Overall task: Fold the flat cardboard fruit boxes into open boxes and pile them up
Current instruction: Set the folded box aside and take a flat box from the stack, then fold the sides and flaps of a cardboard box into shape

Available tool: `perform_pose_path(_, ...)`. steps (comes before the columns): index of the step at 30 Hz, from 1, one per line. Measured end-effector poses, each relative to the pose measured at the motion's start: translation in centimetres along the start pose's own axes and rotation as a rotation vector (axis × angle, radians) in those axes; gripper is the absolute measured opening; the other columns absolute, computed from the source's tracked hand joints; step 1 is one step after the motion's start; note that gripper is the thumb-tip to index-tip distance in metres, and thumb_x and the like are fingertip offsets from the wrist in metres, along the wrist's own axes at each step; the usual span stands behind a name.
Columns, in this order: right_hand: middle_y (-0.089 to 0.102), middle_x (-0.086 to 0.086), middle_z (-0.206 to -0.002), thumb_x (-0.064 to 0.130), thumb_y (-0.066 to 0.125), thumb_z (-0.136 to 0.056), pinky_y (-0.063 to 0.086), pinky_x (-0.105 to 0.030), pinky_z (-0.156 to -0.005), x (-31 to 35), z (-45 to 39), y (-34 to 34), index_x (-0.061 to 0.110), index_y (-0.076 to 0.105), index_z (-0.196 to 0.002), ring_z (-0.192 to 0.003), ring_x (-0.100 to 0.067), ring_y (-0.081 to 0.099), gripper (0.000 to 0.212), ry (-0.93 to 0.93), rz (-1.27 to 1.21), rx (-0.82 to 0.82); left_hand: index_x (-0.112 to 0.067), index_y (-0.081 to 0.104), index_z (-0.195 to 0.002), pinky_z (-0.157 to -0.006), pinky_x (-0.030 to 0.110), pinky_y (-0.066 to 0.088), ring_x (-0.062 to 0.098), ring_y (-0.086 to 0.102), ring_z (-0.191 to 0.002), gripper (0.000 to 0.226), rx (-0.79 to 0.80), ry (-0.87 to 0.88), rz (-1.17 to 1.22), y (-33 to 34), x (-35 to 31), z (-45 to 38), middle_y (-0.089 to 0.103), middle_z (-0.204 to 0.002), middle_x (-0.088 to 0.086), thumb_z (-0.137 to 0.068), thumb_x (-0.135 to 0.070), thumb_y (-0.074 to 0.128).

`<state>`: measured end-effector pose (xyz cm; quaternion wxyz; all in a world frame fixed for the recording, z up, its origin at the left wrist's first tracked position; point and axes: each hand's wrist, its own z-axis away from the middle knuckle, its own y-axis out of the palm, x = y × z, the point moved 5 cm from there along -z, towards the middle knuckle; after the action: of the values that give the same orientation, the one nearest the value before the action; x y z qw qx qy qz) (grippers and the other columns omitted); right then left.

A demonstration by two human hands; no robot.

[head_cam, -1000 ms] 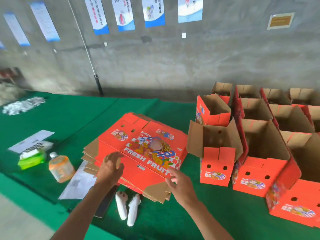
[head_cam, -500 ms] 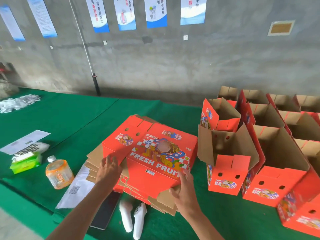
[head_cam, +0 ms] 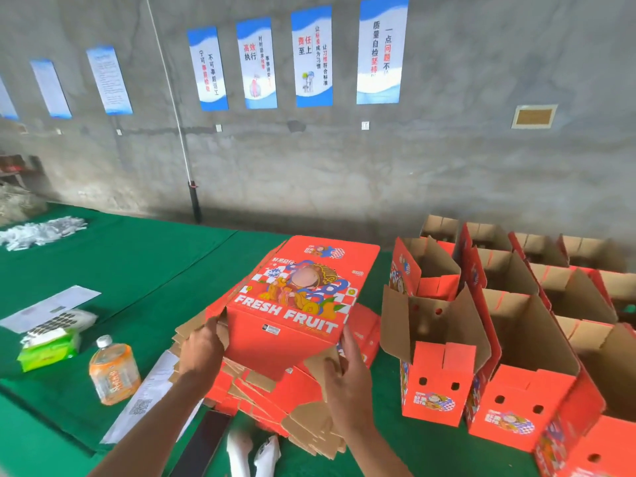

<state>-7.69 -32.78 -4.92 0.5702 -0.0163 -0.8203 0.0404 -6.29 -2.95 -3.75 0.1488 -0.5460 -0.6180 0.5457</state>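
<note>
Head view: my left hand point(head_cam: 201, 349) and right hand point(head_cam: 347, 370) now grip the near corners of the top flat box point(head_cam: 296, 304), tilted up off the stack point(head_cam: 275, 404) where it lay a second ago, ready to open.

A flat box point(head_cam: 296, 304) of corrugated cardboard is seen, its outer face printed orange-red with a slight sheen, its flaps showing raw brown matt board. The stack of flat boxes point(head_cam: 275, 401) beneath shows the same brown fluted edges. The folded boxes point(head_cam: 516, 339) are lined with dull brown cardboard inside and coated orange outside. The desk point(head_cam: 130, 270) is covered with green cloth, matt and felt-like. A clear plastic bottle point(head_cam: 113, 373) with a glossy orange label is seen, beside white paper sheets point(head_cam: 51, 306). A green glossy plastic packet point(head_cam: 48, 351) is seen. The wall point(head_cam: 378, 173) is rough grey concrete, hung with smooth laminated posters point(head_cam: 380, 49).
</note>
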Motion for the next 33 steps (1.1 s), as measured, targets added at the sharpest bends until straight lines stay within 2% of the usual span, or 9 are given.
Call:
perform_pose_path(4,0.067,0.011,-0.135,0.006,0.057,-0.102,0.050,-0.043,-0.107,4.0,-1.7,-4.1,0.017,0.059,-0.144,-0.128,-0.009,0.061,0.044,-0.083,0.031,-0.006,-0.014,0.075,-0.111,-0.072,0.048,0.051,0.051,0.067,-0.084,0.020,-0.203,-0.014,0.197,-4.4,-1.6,0.6,0.072,-0.090,0.027,-0.101,-0.019,0.058)
perform_pose_path(8,0.073,0.018,-0.113,0.001,0.064,-0.097,0.053,-0.035,-0.104,8.5,-2.8,-8.7,0.016,0.073,-0.126,-0.111,0.001,0.068,0.034,-0.118,0.056,-0.149,-0.020,0.077,-0.091,-0.068,0.040,0.047,0.039,0.067,-0.079,0.038,-0.352,-0.044,0.463,-9.8,-5.4,1.7,0.073,-0.079,0.016,-0.089,-0.054,0.059)
perform_pose_path(12,0.079,-0.001,-0.106,0.003,0.074,-0.092,0.059,-0.032,-0.093,11.7,-4.2,-15.5,0.012,0.071,-0.126,-0.102,-0.012,0.074,0.035,-0.080,-0.285,-0.365,-0.016,0.067,-0.073,-0.064,0.040,0.046,0.035,0.060,-0.067,0.043,-0.429,-0.021,0.567,-14.8,-9.9,2.0,0.064,-0.064,0.015,-0.091,-0.056,0.064)
perform_pose_path(15,0.080,-0.003,-0.092,-0.001,0.077,-0.088,0.059,-0.023,-0.076,13.6,-4.9,-20.1,0.012,0.073,-0.119,-0.085,-0.011,0.076,0.034,-0.080,-0.587,-0.474,-0.019,0.056,-0.063,-0.058,0.034,0.039,0.022,0.048,-0.060,0.040,-0.332,0.047,0.659,-17.2,-14.0,2.4,0.053,-0.055,-0.002,-0.094,-0.043,0.067)
perform_pose_path(20,0.075,-0.008,-0.089,0.012,0.076,-0.091,0.053,-0.039,-0.077,15.7,-3.7,-26.8,0.014,0.075,-0.082,-0.082,-0.025,0.067,0.010,-0.081,-0.617,-0.433,-0.011,0.067,-0.082,-0.059,0.025,0.044,0.012,0.049,-0.063,0.025,-0.030,-0.025,1.130,-19.4,-19.0,3.1,0.057,-0.071,-0.003,-0.100,-0.028,0.063)
perform_pose_path(23,0.073,0.002,-0.082,0.015,0.067,-0.097,0.052,-0.033,-0.078,17.3,-2.3,-30.6,0.018,0.073,-0.077,-0.080,-0.018,0.066,0.022,-0.160,-0.547,-0.462,-0.015,0.069,-0.085,-0.058,0.024,0.047,0.007,0.058,-0.060,0.019,0.126,-0.040,1.290,-20.3,-21.8,3.9,0.065,-0.070,-0.007,-0.100,-0.024,0.062)
perform_pose_path(28,0.064,0.009,-0.058,-0.005,0.035,-0.094,0.048,-0.026,-0.058,16.2,1.0,-34.1,0.018,0.059,-0.076,-0.051,-0.005,0.060,0.038,-0.008,-0.655,-0.313,-0.024,0.069,-0.110,-0.041,0.016,0.044,0.010,0.055,-0.047,0.020,0.046,-0.053,1.345,-16.9,-25.8,7.0,0.065,-0.069,-0.001,-0.098,-0.010,0.062)
perform_pose_path(31,0.069,0.012,-0.061,-0.012,0.024,-0.093,0.051,-0.012,-0.059,15.8,3.8,-36.2,0.019,0.074,-0.055,-0.059,0.002,0.065,0.070,-0.074,-0.511,-0.264,-0.021,0.075,-0.097,-0.040,0.015,0.040,0.013,0.053,-0.047,0.022,0.120,-0.048,1.298,-11.9,-27.3,8.8,0.061,-0.071,0.009,-0.099,-0.007,0.058)
perform_pose_path(33,0.072,0.013,-0.066,-0.017,0.027,-0.094,0.050,-0.009,-0.063,14.2,5.1,-37.5,0.022,0.077,-0.060,-0.064,0.007,0.065,0.071,-0.044,-0.340,-0.280,-0.014,0.076,-0.102,-0.047,0.018,0.043,0.020,0.055,-0.057,0.021,0.185,-0.102,1.288,-8.1,-27.7,10.0,0.062,-0.078,0.012,-0.101,-0.007,0.056)
